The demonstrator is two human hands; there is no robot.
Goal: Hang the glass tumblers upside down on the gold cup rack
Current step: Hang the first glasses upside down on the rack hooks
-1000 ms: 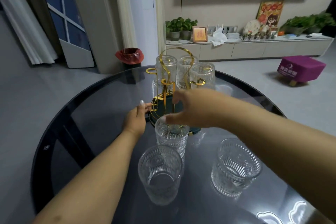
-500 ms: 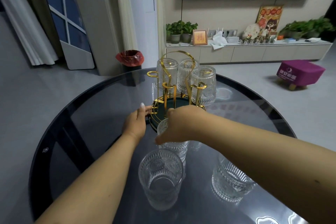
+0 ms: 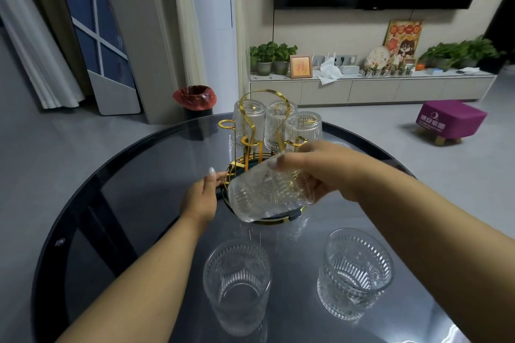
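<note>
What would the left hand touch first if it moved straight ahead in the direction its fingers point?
Most likely the gold cup rack. The left hand rests on the table with its fingers pointing at the rack's round base, seemingly touching its rim already, though depth is unclear.

Dim, even indoor light, soft pale glare on the dark glass table point(image 3: 145, 184), wide-angle bending at edges, motion blur on the held tumbler point(image 3: 267, 192)
</note>
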